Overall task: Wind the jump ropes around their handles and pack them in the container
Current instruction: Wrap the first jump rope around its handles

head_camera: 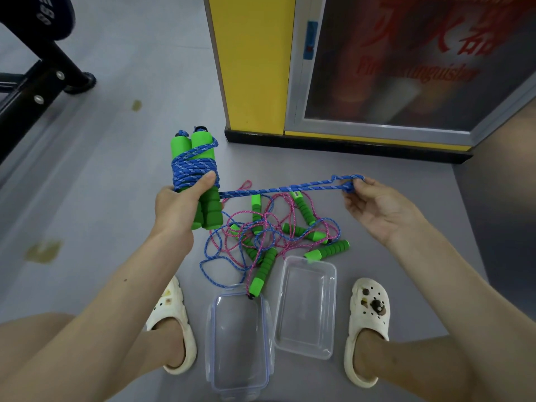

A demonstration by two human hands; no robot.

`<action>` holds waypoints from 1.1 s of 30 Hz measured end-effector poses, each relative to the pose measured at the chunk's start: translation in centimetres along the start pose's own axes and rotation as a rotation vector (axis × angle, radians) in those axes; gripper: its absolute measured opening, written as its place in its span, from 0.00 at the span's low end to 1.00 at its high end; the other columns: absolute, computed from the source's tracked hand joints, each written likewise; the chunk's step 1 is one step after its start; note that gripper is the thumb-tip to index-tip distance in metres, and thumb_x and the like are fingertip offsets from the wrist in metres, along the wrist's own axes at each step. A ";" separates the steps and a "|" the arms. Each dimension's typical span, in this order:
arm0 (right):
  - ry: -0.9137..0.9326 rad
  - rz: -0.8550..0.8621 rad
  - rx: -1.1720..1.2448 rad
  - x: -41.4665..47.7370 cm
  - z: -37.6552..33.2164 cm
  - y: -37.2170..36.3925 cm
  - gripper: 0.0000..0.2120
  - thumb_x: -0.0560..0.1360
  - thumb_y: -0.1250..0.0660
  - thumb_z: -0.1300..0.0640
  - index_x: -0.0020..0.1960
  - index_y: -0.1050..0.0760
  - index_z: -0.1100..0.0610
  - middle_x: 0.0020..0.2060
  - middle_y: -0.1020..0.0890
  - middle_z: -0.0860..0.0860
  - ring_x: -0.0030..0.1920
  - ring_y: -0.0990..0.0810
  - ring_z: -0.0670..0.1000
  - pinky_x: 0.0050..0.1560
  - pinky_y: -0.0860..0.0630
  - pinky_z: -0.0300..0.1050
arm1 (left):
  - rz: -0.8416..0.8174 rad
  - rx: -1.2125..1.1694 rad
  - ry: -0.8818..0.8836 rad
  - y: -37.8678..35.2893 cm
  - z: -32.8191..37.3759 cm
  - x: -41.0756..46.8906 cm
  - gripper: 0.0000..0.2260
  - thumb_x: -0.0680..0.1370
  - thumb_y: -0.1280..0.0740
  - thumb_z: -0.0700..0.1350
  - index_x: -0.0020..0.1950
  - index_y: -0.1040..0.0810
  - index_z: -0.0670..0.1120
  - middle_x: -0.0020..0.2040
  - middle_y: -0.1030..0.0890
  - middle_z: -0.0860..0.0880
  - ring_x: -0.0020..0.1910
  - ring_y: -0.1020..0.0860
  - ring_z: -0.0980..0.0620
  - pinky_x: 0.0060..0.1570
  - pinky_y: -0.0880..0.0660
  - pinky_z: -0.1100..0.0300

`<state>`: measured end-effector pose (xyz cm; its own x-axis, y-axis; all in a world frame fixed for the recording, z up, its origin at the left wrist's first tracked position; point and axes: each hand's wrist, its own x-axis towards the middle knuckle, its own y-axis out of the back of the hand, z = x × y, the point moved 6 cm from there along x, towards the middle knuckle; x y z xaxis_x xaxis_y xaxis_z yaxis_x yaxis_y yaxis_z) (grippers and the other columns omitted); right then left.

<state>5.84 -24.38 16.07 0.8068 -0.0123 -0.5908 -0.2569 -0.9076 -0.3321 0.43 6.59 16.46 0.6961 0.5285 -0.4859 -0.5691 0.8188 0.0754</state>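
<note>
The blue rope is mostly wound around its two green handles, which the left hand grips side by side, fingers closed round the pair and thumb pressed on the coils. The handles stand nearly upright, tilted a little away from the person, so the coils run crosswise to their long axis. From just below the thumb the last free stretch of rope runs out taut and almost level to the right hand, which pinches its doubled end between thumb and fingertips, the other fingers loosely spread. That tail therefore lies square to the handles, and the right hand is the one placed to carry it round the bundle; the winding looks close to finished, with only this short length left. Below the hands, the other ropes, pink and blue with green handles, lie in a tangle on the floor. Nearer the person sit the clear container and, just beside it, its lid, both with nothing in them, between two pale clogs. The floor is grey; a yellow pillar and a fire-extinguisher cabinet stand beyond.
</note>
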 end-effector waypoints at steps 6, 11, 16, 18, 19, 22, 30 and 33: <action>-0.134 -0.186 0.019 -1.0 0.2 -1.1 0.08 0.78 0.41 0.65 0.42 0.28 0.57 0.25 0.23 0.50 0.27 0.23 0.46 0.33 0.25 0.39 | 0.010 0.004 0.006 0.3 0.0 0.4 0.27 0.67 0.22 0.52 0.60 0.25 0.41 0.51 0.17 0.43 0.46 0.16 0.43 0.46 0.19 0.45; -0.122 -0.288 -0.055 -1.6 0.2 -1.4 0.10 0.79 0.44 0.64 0.50 0.24 0.56 0.24 0.27 0.50 0.37 0.19 0.50 0.46 0.28 0.46 | 0.026 0.049 -0.056 0.4 0.3 0.6 0.25 0.66 0.22 0.54 0.57 0.26 0.46 0.53 0.18 0.44 0.49 0.17 0.42 0.50 0.20 0.43; -0.068 -0.230 -0.036 -1.5 0.2 -1.1 0.11 0.80 0.46 0.65 0.50 0.25 0.59 0.36 0.16 0.54 0.37 0.16 0.49 0.40 0.20 0.42 | -0.018 0.121 -0.111 -0.3 0.2 0.0 0.24 0.68 0.23 0.52 0.57 0.30 0.47 0.53 0.19 0.44 0.47 0.17 0.42 0.47 0.20 0.46; -0.043 -0.175 0.026 -1.3 0.0 -1.0 0.10 0.80 0.46 0.66 0.48 0.26 0.61 0.36 0.15 0.56 0.37 0.15 0.49 0.39 0.18 0.41 | -0.031 0.121 -0.117 -0.4 0.1 -0.1 0.23 0.70 0.24 0.50 0.59 0.31 0.46 0.50 0.18 0.45 0.42 0.16 0.45 0.36 0.20 0.54; -0.036 -0.161 0.070 -1.2 -0.1 -0.9 0.10 0.80 0.45 0.66 0.48 0.26 0.62 0.36 0.15 0.57 0.37 0.15 0.49 0.40 0.18 0.42 | -0.034 0.122 -0.119 -0.5 0.1 -0.2 0.23 0.71 0.25 0.49 0.59 0.31 0.45 0.49 0.18 0.45 0.40 0.17 0.46 0.32 0.21 0.58; -0.064 -0.159 0.159 -1.2 0.1 -1.0 0.08 0.79 0.42 0.65 0.49 0.25 0.65 0.39 0.15 0.59 0.40 0.15 0.51 0.44 0.18 0.45 | -0.034 0.125 -0.112 -0.5 -0.1 -0.1 0.23 0.71 0.25 0.49 0.59 0.31 0.44 0.48 0.18 0.45 0.39 0.17 0.46 0.29 0.22 0.59; -0.152 -0.272 0.132 -2.1 0.3 -1.8 0.07 0.69 0.35 0.58 0.34 0.22 0.58 0.38 0.17 0.55 0.35 0.20 0.49 0.50 0.23 0.48 | -0.041 0.093 -0.065 -0.5 -0.5 0.3 0.25 0.70 0.24 0.50 0.61 0.30 0.44 0.49 0.18 0.44 0.41 0.16 0.45 0.34 0.20 0.56; -0.185 -0.347 0.107 -2.7 0.3 -2.3 0.11 0.68 0.38 0.55 0.28 0.29 0.55 0.39 0.18 0.54 0.41 0.20 0.50 0.49 0.27 0.47 | -0.058 0.083 -0.050 -0.8 -0.5 0.3 0.26 0.70 0.24 0.50 0.63 0.29 0.44 0.49 0.18 0.45 0.39 0.16 0.46 0.28 0.21 0.59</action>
<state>4.11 -22.11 18.15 0.7483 0.3719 -0.5494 -0.0478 -0.7957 -0.6037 0.83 5.96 15.79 0.7490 0.4884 -0.4478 -0.4902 0.8631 0.1214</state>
